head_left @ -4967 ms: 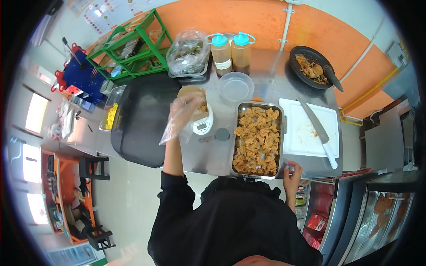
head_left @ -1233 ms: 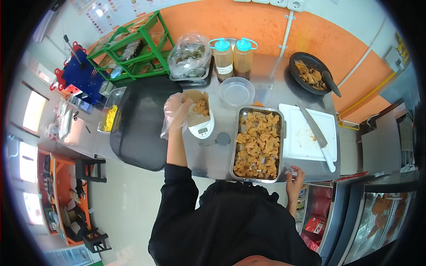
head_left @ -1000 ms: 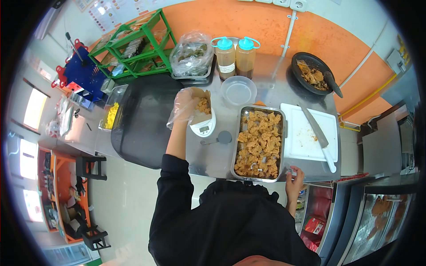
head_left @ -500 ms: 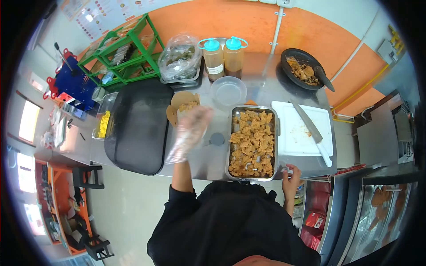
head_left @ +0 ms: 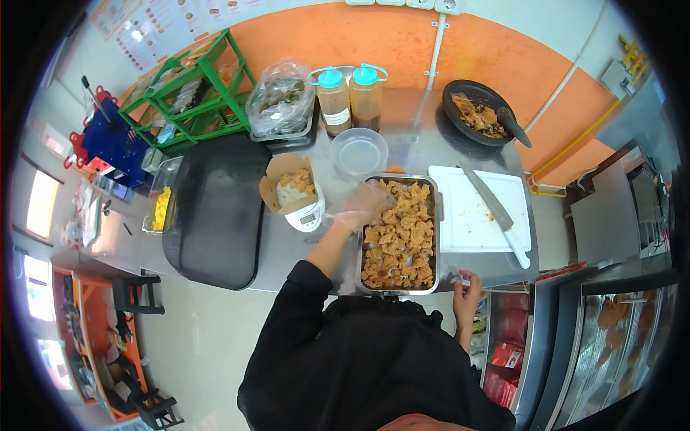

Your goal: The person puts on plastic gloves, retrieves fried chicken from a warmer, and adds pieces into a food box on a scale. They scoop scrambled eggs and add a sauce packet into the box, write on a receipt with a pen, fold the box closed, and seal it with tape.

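My left hand (head_left: 365,204), in a clear plastic glove, reaches over the upper left rim of a metal tray (head_left: 360,269). Its fingertips are among the fried chicken pieces (head_left: 402,237) and partly hidden, so their grip does not show. To its left, an open brown paper box (head_left: 272,188) holds white rice (head_left: 291,192) topped with chicken pieces. Under the box is a white digital scale (head_left: 307,218). My right hand (head_left: 467,298) is bare and low at the table's front edge, right of the tray. Its fingers are curled round something small and pale that I cannot make out.
Right of the tray, a knife (head_left: 489,197) lies on a white cutting board (head_left: 460,230). Behind are a clear bowl (head_left: 359,152), two sauce bottles (head_left: 333,104) and a stone mortar (head_left: 454,118). A large black lidded container (head_left: 215,215) stands left of the scale.
My left hand has moved right, from over the paper box to the chicken tray, uncovering the box and scale. My right hand stays by the table edge. The whole view has shifted slightly.
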`<state>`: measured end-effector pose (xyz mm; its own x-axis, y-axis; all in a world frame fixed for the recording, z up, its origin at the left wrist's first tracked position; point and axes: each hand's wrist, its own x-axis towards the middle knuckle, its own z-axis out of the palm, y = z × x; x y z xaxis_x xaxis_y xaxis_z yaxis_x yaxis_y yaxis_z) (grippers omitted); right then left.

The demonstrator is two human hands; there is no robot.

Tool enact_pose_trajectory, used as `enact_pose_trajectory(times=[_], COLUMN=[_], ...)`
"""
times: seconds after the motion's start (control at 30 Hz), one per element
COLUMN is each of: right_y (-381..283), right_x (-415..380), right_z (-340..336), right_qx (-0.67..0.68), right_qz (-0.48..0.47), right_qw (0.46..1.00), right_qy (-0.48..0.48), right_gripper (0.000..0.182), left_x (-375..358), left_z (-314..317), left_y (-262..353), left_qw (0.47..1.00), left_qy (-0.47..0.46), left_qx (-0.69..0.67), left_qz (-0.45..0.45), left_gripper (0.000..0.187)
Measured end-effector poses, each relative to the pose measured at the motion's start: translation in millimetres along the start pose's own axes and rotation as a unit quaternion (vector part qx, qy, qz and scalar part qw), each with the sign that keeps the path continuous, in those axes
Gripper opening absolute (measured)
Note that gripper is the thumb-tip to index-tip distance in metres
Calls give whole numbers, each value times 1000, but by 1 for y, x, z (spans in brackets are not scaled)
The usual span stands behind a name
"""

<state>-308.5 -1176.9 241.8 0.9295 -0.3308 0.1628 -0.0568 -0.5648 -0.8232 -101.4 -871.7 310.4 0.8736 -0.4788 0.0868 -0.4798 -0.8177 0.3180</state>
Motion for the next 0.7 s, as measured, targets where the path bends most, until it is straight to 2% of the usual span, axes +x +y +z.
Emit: enact_pose_trajectory(times=[0.07, 0.13, 0.17, 0.23, 0.3, 0.37, 0.43, 0.5, 0.53, 0.57, 0.63, 0.7], right_y=[0, -3, -4, 2, -3, -21, -17, -6, -17, -22, -27, -26], right_x=[-2, -2, -2, 0, 3, 8, 11, 15, 16, 17, 22, 19], right_z=[-2, -3, -2, 0, 3, 0, 4, 13, 14, 16, 23, 29], right_qx=[-6, 3, 13, 15, 18, 22, 21, -10, 12, 14, 18, -9], right_qz=[22, 34, 46, 27, 7, 77, 65, -44, -6, -8, 53, 24], right_qw=[1000, 999, 999, 1000, 1000, 996, 997, 999, 1000, 1000, 998, 1000], right_qy=[-8, -4, -2, -3, -7, -34, -32, -1, -8, -12, -20, -13], right_gripper=[28, 26, 26, 26, 26, 26, 27, 27, 26, 26, 26, 27], left_x=[-9, -19, -25, -39, -55, -73, -94, -115, -125, -135, -145, -148], left_z=[-16, -28, -34, -51, -72, -104, -128, -138, -153, -167, -172, -178], left_y=[0, 4, 8, 18, 17, 13, -8, -35, -38, -42, -64, -82], left_qw=[998, 990, 990, 964, 955, 940, 918, 862, 855, 847, 858, 869], left_qy=[20, 37, 38, 110, 142, 206, 275, 361, 354, 345, 337, 330], left_qx=[-48, -124, -123, -223, -236, -244, -257, -327, -335, -342, -318, -294], left_qz=[19, -60, -63, -97, -111, -117, -127, -138, -176, -214, -222, -224], left_gripper=[25, 32, 32, 32, 33, 33, 34, 35, 34, 33, 33, 33])
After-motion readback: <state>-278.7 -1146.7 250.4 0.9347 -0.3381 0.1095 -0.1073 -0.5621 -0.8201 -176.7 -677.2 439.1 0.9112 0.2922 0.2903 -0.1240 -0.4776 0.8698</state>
